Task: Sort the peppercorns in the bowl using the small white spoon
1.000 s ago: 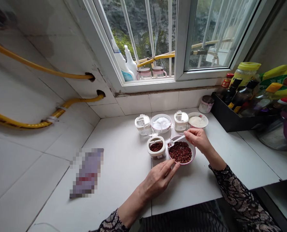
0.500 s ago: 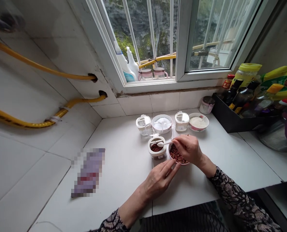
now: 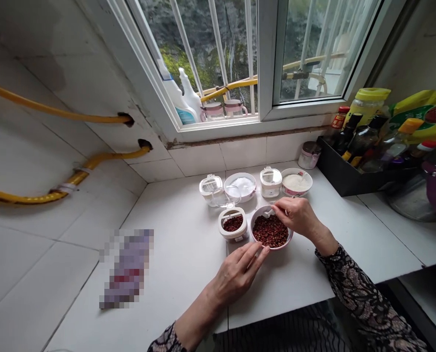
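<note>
A round bowl (image 3: pixel 271 232) of reddish-brown peppercorn-like grains stands on the white counter. My right hand (image 3: pixel 299 217) pinches a small white spoon (image 3: pixel 268 213), its tip inside the bowl near the far rim. With fingertips at the bowl's near rim, my left hand (image 3: pixel 237 274) rests in front, fingers stretched out. Just left of the bowl is an open-lidded jar (image 3: pixel 234 231) partly filled with the same grains. Behind them are a jar (image 3: pixel 211 187), a bowl of white powder (image 3: pixel 240 187), a second jar (image 3: pixel 271 181) and a bowl of pale grains (image 3: pixel 296 182).
A black box (image 3: pixel 346 171) of bottles stands at the back right, with a glass pot (image 3: pixel 416 190) beside it. A lidded jar (image 3: pixel 309 155) is near the wall. On the left lies a blurred purple item (image 3: pixel 127 269). The window is behind the counter.
The spoon has moved right, from over the open jar to inside the grain bowl, with my right hand. My left hand stays at the bowl's near rim. The view has shifted slightly.
</note>
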`<control>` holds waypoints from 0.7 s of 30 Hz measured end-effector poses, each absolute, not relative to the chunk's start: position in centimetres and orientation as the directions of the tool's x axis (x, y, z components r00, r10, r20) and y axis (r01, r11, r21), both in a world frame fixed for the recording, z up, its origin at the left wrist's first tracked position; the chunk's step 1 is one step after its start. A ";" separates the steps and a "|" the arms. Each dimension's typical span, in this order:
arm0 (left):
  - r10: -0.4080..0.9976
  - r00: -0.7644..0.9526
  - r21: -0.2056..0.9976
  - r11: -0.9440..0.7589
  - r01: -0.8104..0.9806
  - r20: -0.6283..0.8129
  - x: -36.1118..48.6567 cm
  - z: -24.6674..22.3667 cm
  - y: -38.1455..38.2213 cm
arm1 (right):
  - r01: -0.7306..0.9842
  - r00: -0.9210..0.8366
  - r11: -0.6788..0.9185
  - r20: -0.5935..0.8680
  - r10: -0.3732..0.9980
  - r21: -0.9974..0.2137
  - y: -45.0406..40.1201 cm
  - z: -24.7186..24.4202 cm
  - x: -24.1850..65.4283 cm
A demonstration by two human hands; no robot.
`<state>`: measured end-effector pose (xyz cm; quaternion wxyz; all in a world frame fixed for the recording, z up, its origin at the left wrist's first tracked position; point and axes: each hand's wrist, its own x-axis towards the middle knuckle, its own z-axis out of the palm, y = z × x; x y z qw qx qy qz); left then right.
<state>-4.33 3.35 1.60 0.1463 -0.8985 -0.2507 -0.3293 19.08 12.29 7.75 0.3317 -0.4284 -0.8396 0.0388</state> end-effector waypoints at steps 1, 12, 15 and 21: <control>0.356 0.656 -0.096 -0.831 0.549 0.666 -4.3 1.7 3.3 | 0.673 -0.439 0.645 0.508 0.742 -0.361 12.1 7.7 18.9; 0.361 0.655 -0.080 -0.836 0.542 0.664 -4.5 1.5 3.3 | 0.552 -0.281 0.500 0.416 0.865 -0.667 12.1 7.7 18.8; 0.361 0.654 -0.074 -0.839 0.539 0.665 -4.5 1.5 3.3 | 0.533 -0.249 0.443 0.367 0.896 -0.721 12.4 7.5 18.7; 0.356 0.646 -0.073 -0.839 0.539 0.676 -4.4 1.7 3.4 | 0.462 -0.206 0.394 0.336 0.919 -0.795 12.6 7.8 18.8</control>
